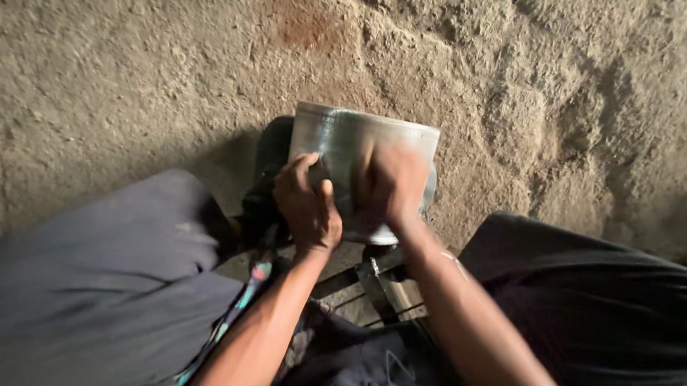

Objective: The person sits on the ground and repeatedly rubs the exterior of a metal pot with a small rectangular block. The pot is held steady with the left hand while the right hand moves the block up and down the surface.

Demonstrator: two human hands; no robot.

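Observation:
A shiny metal vessel (340,139), round with a straight wall, stands between my knees on a dark support. My left hand (307,206) grips its near left side, thumb up against the wall. Blurred with motion, my right hand (390,185) presses flat against the vessel's front wall. I cannot tell whether that hand holds anything against the metal. The lower part of the vessel is hidden behind both hands.
Rough earthen ground (123,58) with cracks and a reddish stain (304,24) fills the upper view. My grey-clad left knee (104,280) and dark-clad right knee (598,315) flank the vessel. A low wooden and metal frame (376,291) lies under my forearms.

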